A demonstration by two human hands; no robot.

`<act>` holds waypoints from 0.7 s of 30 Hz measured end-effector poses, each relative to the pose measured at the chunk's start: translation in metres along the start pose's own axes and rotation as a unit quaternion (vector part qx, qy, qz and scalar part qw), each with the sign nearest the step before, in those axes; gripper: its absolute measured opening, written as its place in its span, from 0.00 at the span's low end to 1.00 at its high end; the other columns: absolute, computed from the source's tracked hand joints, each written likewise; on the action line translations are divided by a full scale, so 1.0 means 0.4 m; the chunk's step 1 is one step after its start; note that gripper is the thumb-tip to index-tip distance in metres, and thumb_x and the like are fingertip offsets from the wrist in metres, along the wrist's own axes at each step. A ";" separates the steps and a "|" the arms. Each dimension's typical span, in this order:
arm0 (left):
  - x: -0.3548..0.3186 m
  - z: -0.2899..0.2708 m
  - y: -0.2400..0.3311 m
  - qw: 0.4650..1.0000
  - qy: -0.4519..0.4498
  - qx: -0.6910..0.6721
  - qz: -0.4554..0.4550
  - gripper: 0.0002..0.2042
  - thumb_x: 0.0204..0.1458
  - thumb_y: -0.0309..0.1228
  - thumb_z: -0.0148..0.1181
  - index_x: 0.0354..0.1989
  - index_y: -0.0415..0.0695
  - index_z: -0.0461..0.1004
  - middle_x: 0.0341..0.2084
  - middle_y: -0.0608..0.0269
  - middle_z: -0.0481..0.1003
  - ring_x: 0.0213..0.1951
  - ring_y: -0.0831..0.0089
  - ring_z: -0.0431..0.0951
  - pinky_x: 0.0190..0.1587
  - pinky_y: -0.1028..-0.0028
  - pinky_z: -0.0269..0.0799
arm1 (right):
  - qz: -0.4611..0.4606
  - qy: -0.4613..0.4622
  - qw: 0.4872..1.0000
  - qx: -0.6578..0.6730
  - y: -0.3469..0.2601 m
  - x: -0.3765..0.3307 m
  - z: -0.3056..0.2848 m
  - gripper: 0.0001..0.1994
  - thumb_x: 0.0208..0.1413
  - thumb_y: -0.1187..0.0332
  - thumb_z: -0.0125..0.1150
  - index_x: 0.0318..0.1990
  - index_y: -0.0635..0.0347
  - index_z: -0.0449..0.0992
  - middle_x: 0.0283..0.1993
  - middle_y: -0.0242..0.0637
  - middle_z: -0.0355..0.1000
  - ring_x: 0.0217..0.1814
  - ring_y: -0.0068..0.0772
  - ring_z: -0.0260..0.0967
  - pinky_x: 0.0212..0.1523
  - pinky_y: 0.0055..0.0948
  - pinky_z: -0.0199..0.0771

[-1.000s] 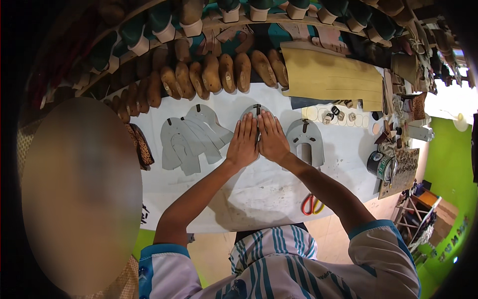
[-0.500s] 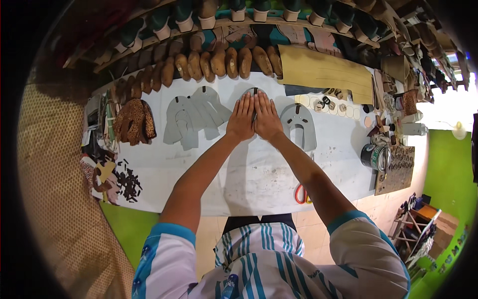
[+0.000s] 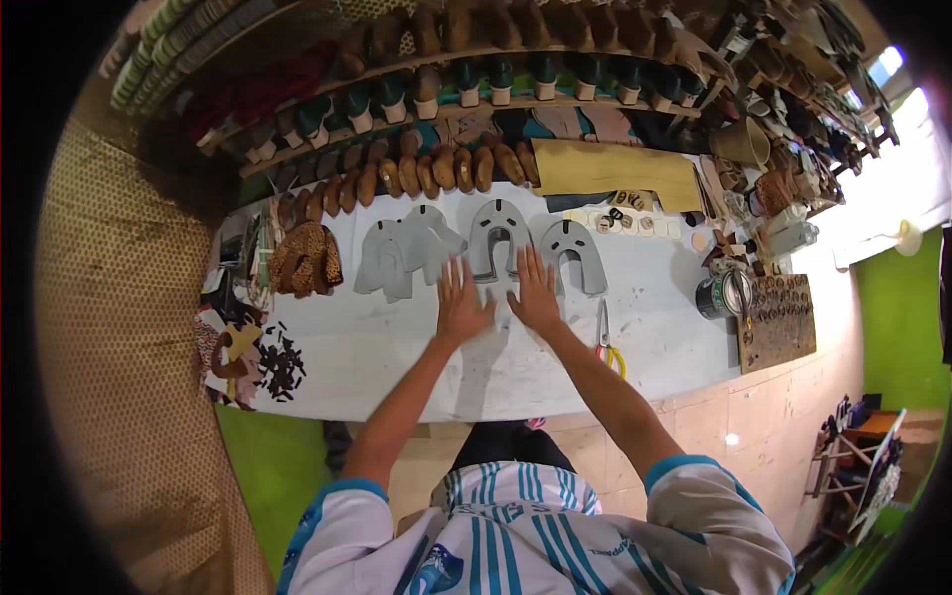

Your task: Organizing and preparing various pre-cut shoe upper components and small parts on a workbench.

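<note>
My left hand (image 3: 463, 302) hovers over the white tabletop with fingers spread and nothing in it. Beside it, my right hand (image 3: 536, 296) is also open, its fingers stretched forward between two grey pieces. Just beyond my fingertips lies a grey horseshoe-shaped shoe upper piece (image 3: 494, 215) with small dark tabs on it. To its right is a second grey upper piece (image 3: 585, 248), also with dark tabs. Several more grey upper pieces (image 3: 426, 238) overlap to the left of my hands.
Wooden shoe lasts (image 3: 443, 172) line the back edge, near a tan sheet (image 3: 615, 178). Scissors (image 3: 604, 337) lie right of my forearm. Leopard-print pieces (image 3: 305, 258) and dark scraps (image 3: 282, 367) are at left; a tin can (image 3: 716, 295) and a board of small parts (image 3: 778, 322) stand right.
Both hands have lifted off the middle grey piece and drawn back toward me, slightly apart. That piece now shows fully. The whole view has shifted, with more shelving visible.
</note>
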State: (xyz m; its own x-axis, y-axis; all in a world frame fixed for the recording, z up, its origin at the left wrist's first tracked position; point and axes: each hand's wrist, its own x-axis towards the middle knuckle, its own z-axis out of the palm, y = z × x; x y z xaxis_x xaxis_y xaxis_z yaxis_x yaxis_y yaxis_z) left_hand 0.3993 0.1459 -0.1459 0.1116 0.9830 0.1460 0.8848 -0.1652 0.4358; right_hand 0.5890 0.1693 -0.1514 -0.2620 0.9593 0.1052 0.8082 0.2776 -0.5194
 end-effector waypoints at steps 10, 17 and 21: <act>-0.376 -0.096 -0.281 0.996 -0.056 0.007 -0.075 0.34 0.54 0.38 0.66 0.68 0.40 0.62 0.68 0.48 0.60 0.69 0.49 0.58 0.69 0.48 0.53 | -0.120 -0.108 0.985 -0.064 -0.086 -0.209 0.072 0.38 0.56 0.68 0.61 0.74 0.57 0.54 0.80 0.48 0.43 0.83 0.51 0.37 0.77 0.58 0.40; -0.007 -0.203 -0.544 0.992 -0.004 -0.007 -0.128 0.25 0.56 0.38 0.62 0.61 0.42 0.72 0.60 0.54 0.71 0.63 0.53 0.66 0.64 0.52 0.60 | -0.147 -0.062 0.987 -0.004 -0.274 0.146 0.237 0.20 0.58 0.70 0.59 0.59 0.58 0.74 0.70 0.46 0.60 0.76 0.51 0.51 0.75 0.56 0.47; 0.160 -0.209 -0.670 0.993 -0.018 0.020 -0.113 0.27 0.56 0.38 0.62 0.64 0.41 0.69 0.63 0.54 0.67 0.66 0.53 0.63 0.66 0.53 0.58 | -0.118 -0.058 0.991 -0.012 -0.322 0.365 0.327 0.20 0.57 0.69 0.60 0.58 0.58 0.74 0.69 0.46 0.62 0.75 0.50 0.53 0.75 0.56 0.48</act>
State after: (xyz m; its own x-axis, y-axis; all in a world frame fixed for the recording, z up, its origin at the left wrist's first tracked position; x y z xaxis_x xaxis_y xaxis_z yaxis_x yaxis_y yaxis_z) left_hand 0.1313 0.2465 -0.1791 -0.0758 0.9970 0.0156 0.9061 0.0624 0.4184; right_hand 0.3775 0.2670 -0.1803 -0.5023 0.8559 0.1230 0.7293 0.4958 -0.4716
